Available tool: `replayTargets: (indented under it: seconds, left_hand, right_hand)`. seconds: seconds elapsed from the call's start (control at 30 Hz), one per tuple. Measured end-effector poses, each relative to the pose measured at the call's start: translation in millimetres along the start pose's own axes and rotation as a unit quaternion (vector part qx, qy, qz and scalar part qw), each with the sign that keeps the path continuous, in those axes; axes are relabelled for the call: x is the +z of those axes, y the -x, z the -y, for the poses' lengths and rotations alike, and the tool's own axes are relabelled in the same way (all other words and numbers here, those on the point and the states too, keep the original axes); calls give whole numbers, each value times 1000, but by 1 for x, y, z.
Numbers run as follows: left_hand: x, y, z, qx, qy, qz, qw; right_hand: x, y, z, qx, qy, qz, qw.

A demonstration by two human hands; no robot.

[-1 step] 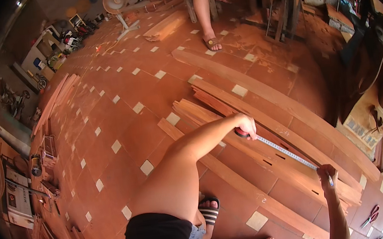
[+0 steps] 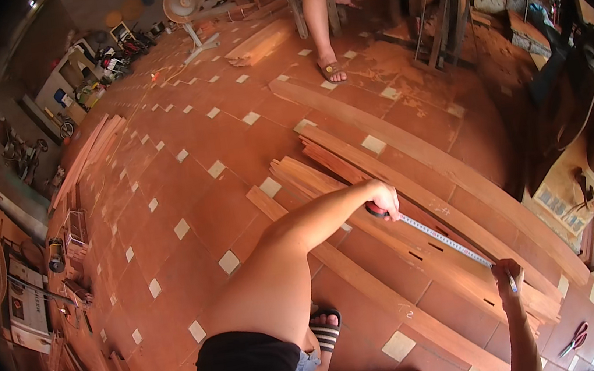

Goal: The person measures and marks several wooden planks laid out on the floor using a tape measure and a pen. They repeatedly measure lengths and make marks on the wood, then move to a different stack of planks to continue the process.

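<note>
My left hand (image 2: 385,198) is closed round the red and black tape measure (image 2: 375,209). Its white blade (image 2: 443,238) runs out, stretched along the wooden boards, to my right hand (image 2: 507,272). That hand is closed at the blade's far end, and a slim, pale pen (image 2: 513,283) sticks out from it. Beneath the blade lies a reddish-brown board (image 2: 385,240) with several dark slots cut in it. A narrower board (image 2: 368,284) with a chalk mark lies nearer to me, and longer boards (image 2: 454,199) lie beyond. The fingertips of both hands are partly hidden.
Red-handled scissors (image 2: 575,339) lie on the tiled floor at the lower right. Another person's leg (image 2: 320,27) is at the top, close to a stack of boards (image 2: 261,43) and a standing fan (image 2: 185,14). Timber strips (image 2: 86,159) and tools line the left side.
</note>
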State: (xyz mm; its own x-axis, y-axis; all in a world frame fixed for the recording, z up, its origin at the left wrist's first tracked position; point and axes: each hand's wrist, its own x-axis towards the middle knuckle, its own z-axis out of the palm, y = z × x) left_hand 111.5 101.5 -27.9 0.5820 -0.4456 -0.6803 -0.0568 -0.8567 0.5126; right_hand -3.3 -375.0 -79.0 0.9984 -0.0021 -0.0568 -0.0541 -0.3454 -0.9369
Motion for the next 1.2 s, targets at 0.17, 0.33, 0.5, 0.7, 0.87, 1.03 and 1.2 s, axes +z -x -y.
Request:
replayTargets:
  seconds: [0.17, 0.33, 0.5, 0.7, 0.87, 1.03, 1.2]
  left_hand:
    - [4, -1, 7, -12, 35, -7, 999]
    - [-10, 9, -7, -36, 21, -16, 999]
    - [-5, 7, 4, -34, 41, -3, 999]
    - [-9, -4, 8, -44, 46, -3, 998]
    - [-22, -16, 16, -26, 67, -11, 997]
    - [-51, -29, -7, 30, 183, -39, 982]
    - [-33, 53, 19, -136, 172, -33, 975]
  right_hand:
    - [2, 4, 11, 19, -13, 2, 1000]
    - [0, -8, 5, -8, -26, -2, 1000]
    - [10, -3, 13, -1, -10, -1, 1000]
    - [9, -1, 27, 12, 16, -16, 1000]
    - [15, -12, 25, 4, 6, -38, 999]
    - [3, -20, 16, -32, 43, -50, 997]
    - [14, 16, 18, 84, -12, 92, 992]
